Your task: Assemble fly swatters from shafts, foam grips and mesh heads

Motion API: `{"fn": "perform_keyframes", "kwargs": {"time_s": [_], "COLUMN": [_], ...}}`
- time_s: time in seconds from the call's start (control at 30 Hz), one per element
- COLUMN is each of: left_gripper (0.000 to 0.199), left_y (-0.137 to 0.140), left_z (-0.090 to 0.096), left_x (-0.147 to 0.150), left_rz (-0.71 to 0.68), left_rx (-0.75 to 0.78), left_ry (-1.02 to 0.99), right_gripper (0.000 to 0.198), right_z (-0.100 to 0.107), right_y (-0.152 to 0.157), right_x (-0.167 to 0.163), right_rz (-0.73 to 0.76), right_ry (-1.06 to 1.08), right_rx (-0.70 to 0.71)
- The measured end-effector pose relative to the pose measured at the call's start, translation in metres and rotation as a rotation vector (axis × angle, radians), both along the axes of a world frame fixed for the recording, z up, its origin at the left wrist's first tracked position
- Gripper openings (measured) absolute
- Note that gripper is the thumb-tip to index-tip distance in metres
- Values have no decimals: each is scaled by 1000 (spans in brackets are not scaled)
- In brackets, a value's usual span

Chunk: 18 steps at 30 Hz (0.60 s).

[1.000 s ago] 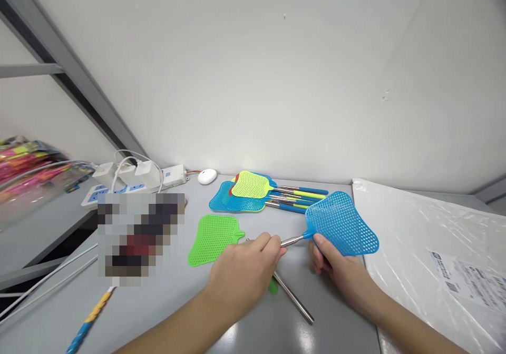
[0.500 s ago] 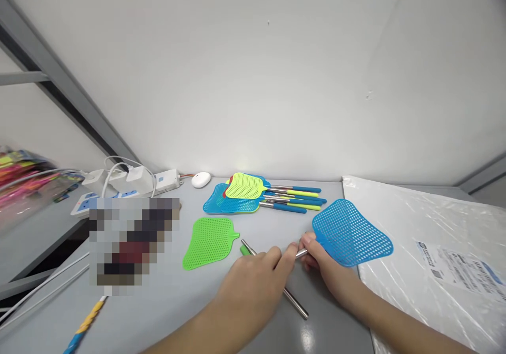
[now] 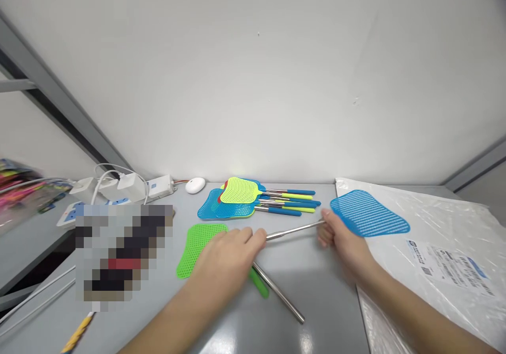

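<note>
A blue fly swatter (image 3: 369, 214) is held between both hands, its perforated head at the right over a white plastic package. My right hand (image 3: 336, 233) is closed on the neck by the head. My left hand (image 3: 233, 254) grips the other end of its thin metal telescopic rod (image 3: 294, 230), and the fingers hide what lies beyond. Under the left hand, a loose green handle (image 3: 260, 283) and a separate metal rod (image 3: 280, 293) lie on the grey table, partly covered. A green swatter head (image 3: 197, 243) lies flat, half behind the left hand.
Several stacked fly swatters (image 3: 241, 193) with blue and yellow handles lie near the wall. A white package (image 3: 443, 222) covers the right side. At left are a power strip with plugs (image 3: 130, 185), a white oval device (image 3: 195, 185), a pixelated object (image 3: 126, 254) and bagged colourful items (image 3: 19, 190).
My hands have moved apart and a longer stretch of metal rod shows between them. The right hand and swatter head shifted right; the left hand moved left, uncovering more of the green handle.
</note>
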<state>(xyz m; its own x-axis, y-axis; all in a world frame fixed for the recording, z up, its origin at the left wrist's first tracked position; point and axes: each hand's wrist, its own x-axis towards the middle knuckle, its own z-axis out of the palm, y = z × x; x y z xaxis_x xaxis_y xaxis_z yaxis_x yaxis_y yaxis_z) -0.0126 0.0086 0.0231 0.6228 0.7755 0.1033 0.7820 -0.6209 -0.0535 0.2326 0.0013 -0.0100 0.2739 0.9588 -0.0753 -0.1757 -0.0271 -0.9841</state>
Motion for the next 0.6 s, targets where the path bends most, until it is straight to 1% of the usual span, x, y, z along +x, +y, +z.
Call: {"fn": "perform_keyframes", "kwargs": {"time_s": [0.03, 0.1, 0.2, 0.3, 0.43, 0.53, 0.6], "left_gripper": [18, 15, 15, 15, 17, 15, 15], "left_y": [4, 12, 16, 12, -4, -13, -13], "left_z": [1, 2, 0, -7, -16, -17, -17], "left_x": [-5, -12, -16, -11, 5, 16, 18], "left_rz": [10, 24, 25, -11, -84, -92, -92], "left_rx": [25, 64, 101, 122, 102, 65, 39], "left_ry": [-9, -29, -53, -70, -107, -128, -140], "right_gripper": [48, 49, 48, 48, 50, 52, 53], "right_z": [5, 11, 9, -5, -21, -22, -19], "right_y": [4, 10, 12, 4, -13, -21, -23], "right_x": [8, 23, 31, 19, -9, -20, -22], "right_rz": [-32, -29, 21, 126, 336, 442, 452], "right_ry": [30, 57, 41, -41, -143, -251, -301], "right_rx": [3, 18, 59, 57, 24, -11, -39]}}
